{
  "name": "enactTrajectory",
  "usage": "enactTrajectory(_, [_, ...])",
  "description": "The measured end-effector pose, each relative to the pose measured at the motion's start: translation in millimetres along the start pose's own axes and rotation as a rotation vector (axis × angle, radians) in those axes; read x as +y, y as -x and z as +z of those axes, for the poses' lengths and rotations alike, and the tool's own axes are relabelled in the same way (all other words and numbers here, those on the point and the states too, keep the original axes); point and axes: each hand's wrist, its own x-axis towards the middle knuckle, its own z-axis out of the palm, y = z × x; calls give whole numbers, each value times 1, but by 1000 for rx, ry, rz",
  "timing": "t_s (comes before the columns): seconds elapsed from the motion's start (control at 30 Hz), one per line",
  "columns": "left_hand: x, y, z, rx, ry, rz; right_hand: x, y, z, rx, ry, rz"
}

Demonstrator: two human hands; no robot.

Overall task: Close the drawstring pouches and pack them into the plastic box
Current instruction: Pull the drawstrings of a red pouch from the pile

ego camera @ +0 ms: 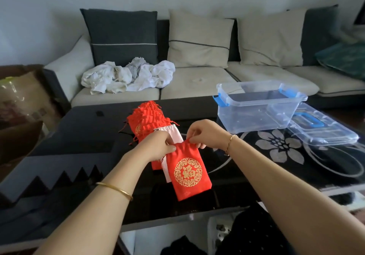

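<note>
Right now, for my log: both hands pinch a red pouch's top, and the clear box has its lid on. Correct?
No: the head view shows the box open, its lid beside it. The left hand and right hand do pinch the top of the red pouch.

Box (246, 116): far right of the bench (79, 128), mouth open upward, reachable from above; lid (325, 130) lies flat just beside its right flank; open bench between right hand (207, 134) and box; pile of pouches (148, 120) just beyond left hand (156, 146), blocking the way forward; red pouch (187, 173), held by both hands, fills the near middle; sofa (197, 80) bounds the far edge.
</note>
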Motion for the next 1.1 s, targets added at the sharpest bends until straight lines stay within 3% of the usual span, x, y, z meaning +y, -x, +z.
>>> enactTrajectory(0.23, [47,-37,19,87,23,-17,60,9,-20,65,-4,45])
enactTrajectory(0.37, [57,-52,26,119,49,-5,84,13,-23,187,-37,122])
enactTrajectory(0.57, [48,-48,31,103,-11,28,86,16,-21,308,-121,187])
enactTrajectory(0.7, [34,-34,31,93,144,-4,73,13,-9,422,-157,235])
enactTrajectory(0.87, [13,-19,29,203,136,-30,62,9,-1,497,-245,259])
enactTrajectory(1.1, [-1,-22,31,445,124,-42,64,8,-7,612,-89,269])
